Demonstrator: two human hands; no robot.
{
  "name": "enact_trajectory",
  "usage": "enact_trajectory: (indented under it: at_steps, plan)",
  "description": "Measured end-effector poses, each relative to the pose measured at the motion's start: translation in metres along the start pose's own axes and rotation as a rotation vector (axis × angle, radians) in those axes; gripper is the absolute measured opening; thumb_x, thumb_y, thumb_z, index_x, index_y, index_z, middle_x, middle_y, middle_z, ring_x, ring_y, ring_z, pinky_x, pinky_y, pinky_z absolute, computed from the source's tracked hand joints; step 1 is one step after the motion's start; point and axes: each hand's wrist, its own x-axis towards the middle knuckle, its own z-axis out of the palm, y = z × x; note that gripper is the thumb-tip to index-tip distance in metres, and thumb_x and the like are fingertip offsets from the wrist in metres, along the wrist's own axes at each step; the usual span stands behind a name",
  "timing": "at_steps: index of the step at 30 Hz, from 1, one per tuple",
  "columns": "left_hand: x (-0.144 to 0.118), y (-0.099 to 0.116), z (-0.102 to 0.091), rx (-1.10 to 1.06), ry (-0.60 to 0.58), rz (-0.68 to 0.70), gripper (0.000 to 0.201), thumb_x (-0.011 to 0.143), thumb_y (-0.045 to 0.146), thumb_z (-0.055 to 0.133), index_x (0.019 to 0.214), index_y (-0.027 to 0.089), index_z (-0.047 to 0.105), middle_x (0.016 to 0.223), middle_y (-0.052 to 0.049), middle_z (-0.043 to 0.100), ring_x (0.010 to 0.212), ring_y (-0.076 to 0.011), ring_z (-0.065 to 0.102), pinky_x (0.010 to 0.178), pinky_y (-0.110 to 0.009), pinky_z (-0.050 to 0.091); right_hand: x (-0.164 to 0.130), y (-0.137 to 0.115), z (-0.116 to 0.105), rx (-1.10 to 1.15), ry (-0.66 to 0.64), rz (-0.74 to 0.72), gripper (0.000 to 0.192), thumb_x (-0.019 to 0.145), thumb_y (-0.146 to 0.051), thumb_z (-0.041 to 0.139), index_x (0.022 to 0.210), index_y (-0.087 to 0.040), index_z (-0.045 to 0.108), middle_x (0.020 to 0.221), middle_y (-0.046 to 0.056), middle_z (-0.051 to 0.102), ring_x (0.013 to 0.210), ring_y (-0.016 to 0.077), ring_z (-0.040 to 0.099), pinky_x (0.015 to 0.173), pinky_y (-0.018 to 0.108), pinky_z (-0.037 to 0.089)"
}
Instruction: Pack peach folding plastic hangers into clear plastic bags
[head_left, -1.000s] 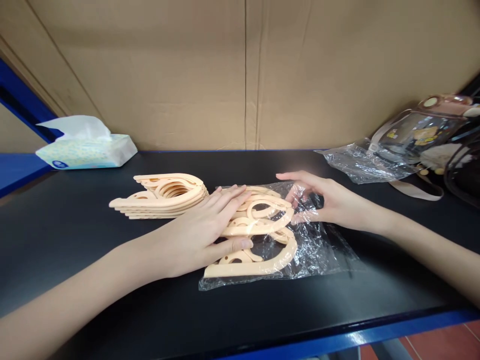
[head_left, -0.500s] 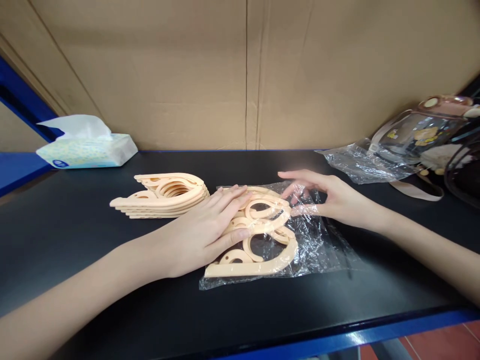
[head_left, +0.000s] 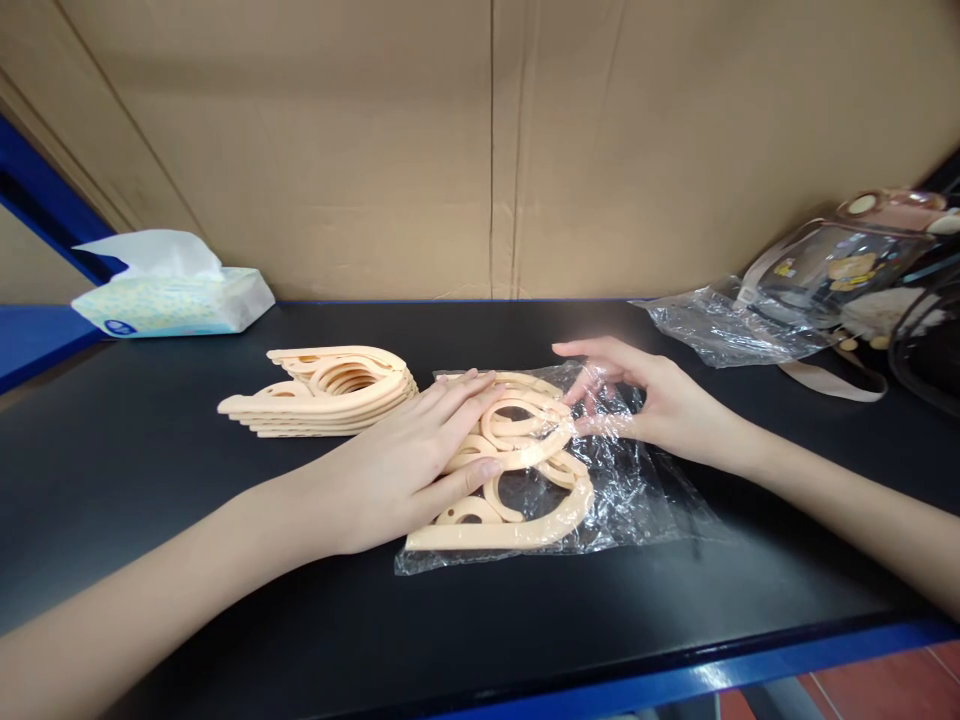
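A clear plastic bag lies on the black tabletop with several peach plastic hangers inside it. My left hand lies flat on the hangers in the bag, fingers spread, pressing them down. My right hand pinches the crinkled film of the bag at its far right side, thumb and fingers closed on the plastic. A neat stack of the same peach hangers rests on the table to the left of the bag, just beyond my left hand.
A tissue pack sits at the back left. At the back right lie a crumpled clear bag and a transparent pouch with a strap. A cardboard wall closes the back. The blue table edge runs along the front.
The bag and its hangers have slid a little to the left under my left hand. My right hand has shifted slightly left and up, still pinching the film.
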Motion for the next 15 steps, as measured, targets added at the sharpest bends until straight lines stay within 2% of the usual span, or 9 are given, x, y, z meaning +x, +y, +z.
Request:
enact_trajectory:
  at_steps: [4,6,9,12,15]
  plan:
    - [-0.003,-0.002,0.002,-0.003,-0.020,0.004,0.069,0.112,0.059,0.031,0.167,0.018,0.029,0.174,-0.012,0.029,0.160,-0.0331,0.028,0.129,-0.051,0.030,0.003,-0.005,-0.015,-0.108,-0.067,0.094,0.073,0.082,-0.046,0.082,0.146,-0.026,0.054,0.077,-0.003,0.077,0.073,0.0220,0.071,0.073,0.039,0.052]
    - [-0.003,0.001,0.002,-0.002,-0.013,-0.017,0.068,0.112,0.057,0.031,0.168,0.018,0.027,0.175,-0.011,0.026,0.161,-0.0326,0.026,0.130,-0.051,0.027,0.003,-0.003,-0.027,-0.188,-0.037,0.133,0.071,0.083,-0.050,0.079,0.145,-0.023,0.055,0.072,-0.004,0.074,0.073,0.0225,0.070,0.072,0.038,0.051]
    - [0.004,0.009,0.001,-0.008,-0.017,0.010,0.070,0.112,0.059,0.029,0.168,0.017,0.027,0.175,-0.012,0.028,0.161,-0.0324,0.025,0.130,-0.052,0.027,0.003,0.007,-0.043,-0.326,0.093,0.201,0.069,0.083,-0.059,0.074,0.137,-0.019,0.060,0.080,0.001,0.073,0.073,0.0233,0.067,0.068,0.039,0.051]
    - [0.018,0.019,0.001,-0.023,-0.067,0.085,0.072,0.112,0.061,0.026,0.166,0.014,0.031,0.173,-0.013,0.032,0.161,-0.0322,0.025,0.128,-0.052,0.029,0.001,0.019,-0.047,-0.446,0.121,0.337,0.073,0.079,-0.062,0.072,0.135,-0.018,0.061,0.085,0.004,0.072,0.072,0.0246,0.067,0.068,0.041,0.050]
    - [0.033,0.030,0.003,-0.009,-0.139,0.109,0.067,0.113,0.055,0.028,0.163,0.011,0.037,0.173,-0.014,0.033,0.162,-0.0317,0.022,0.129,-0.051,0.026,0.001,0.021,-0.043,-0.333,0.037,0.401,0.075,0.080,-0.060,0.072,0.141,-0.018,0.057,0.075,0.001,0.071,0.071,0.0252,0.067,0.069,0.041,0.051]
